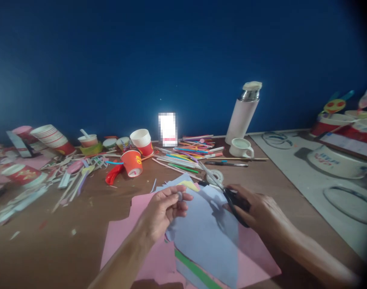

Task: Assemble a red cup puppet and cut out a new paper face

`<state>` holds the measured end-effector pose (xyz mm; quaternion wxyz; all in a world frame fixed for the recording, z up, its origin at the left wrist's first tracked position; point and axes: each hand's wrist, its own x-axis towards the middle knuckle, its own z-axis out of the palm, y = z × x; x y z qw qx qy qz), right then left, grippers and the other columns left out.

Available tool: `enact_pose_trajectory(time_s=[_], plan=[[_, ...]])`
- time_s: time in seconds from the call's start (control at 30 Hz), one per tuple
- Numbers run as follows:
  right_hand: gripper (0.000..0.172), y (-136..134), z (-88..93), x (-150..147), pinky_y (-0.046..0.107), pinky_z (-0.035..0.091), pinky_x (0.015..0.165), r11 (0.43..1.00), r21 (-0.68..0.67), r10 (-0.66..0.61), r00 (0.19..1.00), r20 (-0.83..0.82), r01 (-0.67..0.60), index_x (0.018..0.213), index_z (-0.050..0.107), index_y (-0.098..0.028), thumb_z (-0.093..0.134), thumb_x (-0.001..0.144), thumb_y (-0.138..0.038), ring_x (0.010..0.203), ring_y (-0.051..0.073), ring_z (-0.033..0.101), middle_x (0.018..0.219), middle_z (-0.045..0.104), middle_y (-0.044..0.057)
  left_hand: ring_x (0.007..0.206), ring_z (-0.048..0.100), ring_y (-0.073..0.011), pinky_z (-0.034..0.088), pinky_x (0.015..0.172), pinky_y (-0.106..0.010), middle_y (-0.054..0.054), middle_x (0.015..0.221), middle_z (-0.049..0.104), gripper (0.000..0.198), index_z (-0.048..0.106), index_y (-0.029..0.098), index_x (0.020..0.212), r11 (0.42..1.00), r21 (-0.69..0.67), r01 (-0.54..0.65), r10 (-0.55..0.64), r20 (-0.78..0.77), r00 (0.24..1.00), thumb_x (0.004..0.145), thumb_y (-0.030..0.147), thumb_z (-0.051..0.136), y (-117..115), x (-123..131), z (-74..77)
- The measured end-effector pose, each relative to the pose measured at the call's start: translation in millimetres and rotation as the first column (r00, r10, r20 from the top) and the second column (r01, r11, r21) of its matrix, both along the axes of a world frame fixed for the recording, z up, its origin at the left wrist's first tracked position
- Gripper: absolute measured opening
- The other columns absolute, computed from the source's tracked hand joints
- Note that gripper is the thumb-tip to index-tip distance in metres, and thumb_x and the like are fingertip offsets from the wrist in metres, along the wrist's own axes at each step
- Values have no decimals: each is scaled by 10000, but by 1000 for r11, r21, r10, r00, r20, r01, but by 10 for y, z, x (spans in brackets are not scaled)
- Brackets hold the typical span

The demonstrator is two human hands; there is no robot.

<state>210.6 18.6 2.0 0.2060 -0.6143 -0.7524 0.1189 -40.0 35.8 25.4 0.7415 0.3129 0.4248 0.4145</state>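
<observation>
My left hand (pixel 165 208) is closed in a pinch on a small pale grey-blue piece (pixel 180 196), above the paper sheets. In my right hand (pixel 255 206) are black-handled scissors (pixel 230 196), whose blades point up and to the left and look parted. Beneath both hands lies a large light blue sheet (pixel 206 245) on top of pink paper (pixel 123 241). A green strip (pixel 195 269) shows under the blue sheet's lower edge, and a bit of yellow paper (pixel 188 185) shows near its top. Just beyond the scissors' blades rests a white tape roll (pixel 214 177).
Paper cups (pixel 131 163), a red curved item (pixel 113 173) and plastic sticks (pixel 78 186) spread over the left. Coloured pens and straws (pixel 189 154) lie at the back centre. A bottle (pixel 242 116) and white mug (pixel 240 148) stand back right, near a grey board (pixel 310 180).
</observation>
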Motion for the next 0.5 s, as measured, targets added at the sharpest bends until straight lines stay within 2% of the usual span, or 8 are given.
enact_pose_trajectory(time_s=[0.1, 0.23, 0.33, 0.5], plan=[[275, 51, 113, 109, 258, 439, 543, 994, -2, -109, 991, 74, 110, 1054, 569, -234, 504, 798, -308, 705, 227, 684, 822, 728, 20, 566, 567, -92, 465, 542, -208, -76, 789, 680, 189, 580, 115, 952, 998, 69, 2, 2, -48, 999, 771, 171, 582, 0, -1, -13], [266, 36, 234, 311, 263, 378, 492, 977, -38, -192, 949, 252, 208, 1044, 581, -245, 491, 797, -284, 635, 253, 679, 736, 729, 39, 532, 552, -90, 438, 526, -201, -50, 713, 669, 169, 559, 131, 879, 994, 97, -47, 57, -101, 993, 746, 219, 618, 8, 3, 12], [263, -33, 234, 452, 268, 348, 490, 971, -70, -193, 921, 338, 229, 1042, 580, -250, 472, 807, -301, 639, 270, 675, 746, 725, 61, 507, 541, -83, 419, 524, -193, -33, 665, 655, 153, 551, 132, 829, 990, 121, -75, 89, -119, 989, 739, 233, 623, 18, -12, 22], [259, -79, 145, 613, 275, 352, 536, 955, -167, -160, 899, 408, 245, 1013, 591, -235, 471, 786, -271, 775, 285, 664, 839, 709, 90, 491, 531, -84, 413, 515, -197, -8, 640, 637, 101, 557, 144, 791, 980, 178, -84, 100, -79, 992, 743, 225, 592, 37, -58, -18]])
